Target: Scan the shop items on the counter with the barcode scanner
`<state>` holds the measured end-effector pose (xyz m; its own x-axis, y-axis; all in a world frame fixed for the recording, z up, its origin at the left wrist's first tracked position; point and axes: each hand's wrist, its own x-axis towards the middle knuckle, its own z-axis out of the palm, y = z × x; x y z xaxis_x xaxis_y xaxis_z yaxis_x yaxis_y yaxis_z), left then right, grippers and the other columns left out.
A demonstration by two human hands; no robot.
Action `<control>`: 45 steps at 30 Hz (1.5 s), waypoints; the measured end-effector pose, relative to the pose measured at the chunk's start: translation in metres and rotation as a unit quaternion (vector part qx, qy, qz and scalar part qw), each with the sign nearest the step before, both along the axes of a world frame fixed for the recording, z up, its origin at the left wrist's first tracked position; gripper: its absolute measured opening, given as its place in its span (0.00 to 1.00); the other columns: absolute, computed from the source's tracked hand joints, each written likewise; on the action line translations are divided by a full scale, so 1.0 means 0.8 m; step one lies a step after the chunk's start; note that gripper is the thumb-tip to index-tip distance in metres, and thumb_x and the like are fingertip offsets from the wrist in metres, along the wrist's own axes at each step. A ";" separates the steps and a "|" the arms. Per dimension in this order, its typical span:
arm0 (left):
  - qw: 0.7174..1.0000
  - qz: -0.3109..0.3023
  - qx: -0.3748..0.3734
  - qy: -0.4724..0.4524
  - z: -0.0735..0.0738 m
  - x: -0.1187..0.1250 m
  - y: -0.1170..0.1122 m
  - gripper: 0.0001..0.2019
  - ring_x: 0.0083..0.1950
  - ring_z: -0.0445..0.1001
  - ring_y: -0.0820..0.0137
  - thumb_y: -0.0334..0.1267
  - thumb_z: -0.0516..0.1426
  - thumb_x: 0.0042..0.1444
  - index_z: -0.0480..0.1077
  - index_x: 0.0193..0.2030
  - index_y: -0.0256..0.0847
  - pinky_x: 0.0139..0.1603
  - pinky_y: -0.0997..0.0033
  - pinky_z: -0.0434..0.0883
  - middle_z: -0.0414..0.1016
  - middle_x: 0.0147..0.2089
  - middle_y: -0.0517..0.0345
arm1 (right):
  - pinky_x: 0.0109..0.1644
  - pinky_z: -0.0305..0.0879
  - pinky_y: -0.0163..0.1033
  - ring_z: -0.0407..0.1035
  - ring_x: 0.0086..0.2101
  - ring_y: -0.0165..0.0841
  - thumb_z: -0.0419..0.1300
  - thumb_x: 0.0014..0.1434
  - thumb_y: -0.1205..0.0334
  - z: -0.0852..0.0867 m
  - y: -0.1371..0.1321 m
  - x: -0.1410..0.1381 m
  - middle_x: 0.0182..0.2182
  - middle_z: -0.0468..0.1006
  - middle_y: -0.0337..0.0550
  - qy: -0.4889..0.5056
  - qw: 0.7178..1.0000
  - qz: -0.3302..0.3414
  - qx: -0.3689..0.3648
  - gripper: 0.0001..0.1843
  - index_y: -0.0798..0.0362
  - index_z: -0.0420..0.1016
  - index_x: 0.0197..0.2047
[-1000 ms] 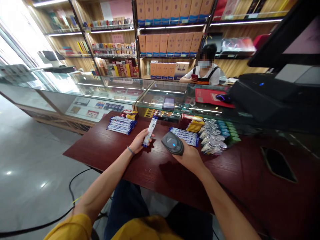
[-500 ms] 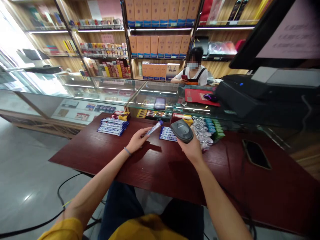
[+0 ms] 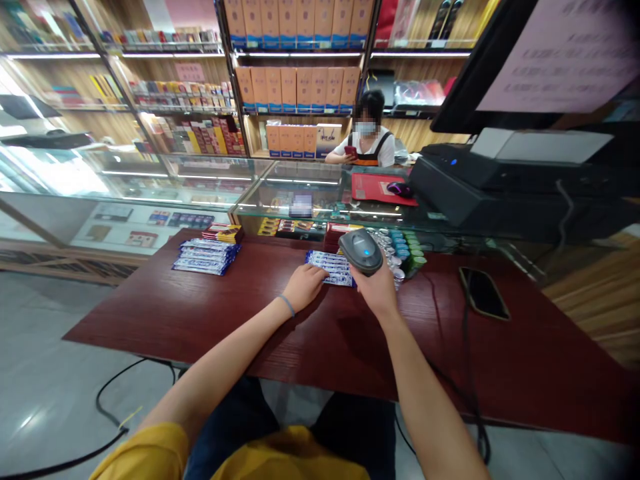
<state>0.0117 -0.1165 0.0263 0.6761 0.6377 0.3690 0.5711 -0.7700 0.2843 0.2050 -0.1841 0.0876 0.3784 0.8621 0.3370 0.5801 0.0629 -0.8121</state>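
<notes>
My right hand (image 3: 376, 283) is closed round the grip of a dark grey barcode scanner (image 3: 361, 251); a small blue light shows on its top. My left hand (image 3: 304, 285) is low over the table, its fingers bent together at the left end of a blue-and-white stick packet (image 3: 336, 278). That packet lies nearest me in a row of similar ones, whose right ends are hidden behind the scanner. Farther left lies another pile of blue-and-white stick packets (image 3: 206, 257).
Red-and-yellow packs (image 3: 223, 233) sit behind the left pile. Silver, blue and green rolls (image 3: 397, 250) stand beyond the scanner. A phone (image 3: 484, 293) lies at right on the dark red table (image 3: 210, 320). Behind runs a glass counter (image 3: 200, 175), with a masked person (image 3: 373, 140) holding a phone.
My left hand, which held a stick packet in the air, has moved right and down to the row on the table. The scanner's light has turned blue. The view has shifted right.
</notes>
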 end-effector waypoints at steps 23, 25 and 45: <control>0.989 0.093 -0.026 -0.115 0.012 -0.138 0.017 0.20 0.61 0.69 0.56 0.29 0.53 0.60 0.74 0.58 0.45 0.66 0.51 0.65 0.73 0.59 0.46 | 0.34 0.72 0.42 0.79 0.37 0.45 0.66 0.53 0.49 -0.009 -0.006 -0.019 0.36 0.82 0.48 0.005 0.999 0.048 0.023 0.26 0.50 0.70 0.53; 0.985 0.134 -0.009 -0.107 0.011 -0.186 0.023 0.21 0.61 0.69 0.57 0.28 0.52 0.60 0.74 0.58 0.43 0.66 0.52 0.65 0.73 0.58 0.46 | 0.37 0.73 0.43 0.79 0.38 0.45 0.66 0.53 0.50 -0.014 -0.006 -0.027 0.37 0.82 0.47 -0.001 0.997 0.065 0.031 0.26 0.49 0.70 0.52; 0.927 0.371 0.049 0.001 -0.015 -0.362 0.029 0.22 0.58 0.71 0.55 0.26 0.50 0.57 0.77 0.54 0.43 0.62 0.52 0.65 0.78 0.53 0.46 | 0.35 0.68 0.41 0.79 0.35 0.46 0.60 0.56 0.52 -0.034 -0.025 -0.072 0.34 0.81 0.42 -0.163 0.972 0.166 0.026 0.19 0.45 0.66 0.50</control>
<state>-0.2782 -0.0935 0.0145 0.0648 0.8915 0.4484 0.9545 -0.1865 0.2327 0.1475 -0.2038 0.0604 -0.0528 0.8969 0.4392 0.7462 0.3277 -0.5795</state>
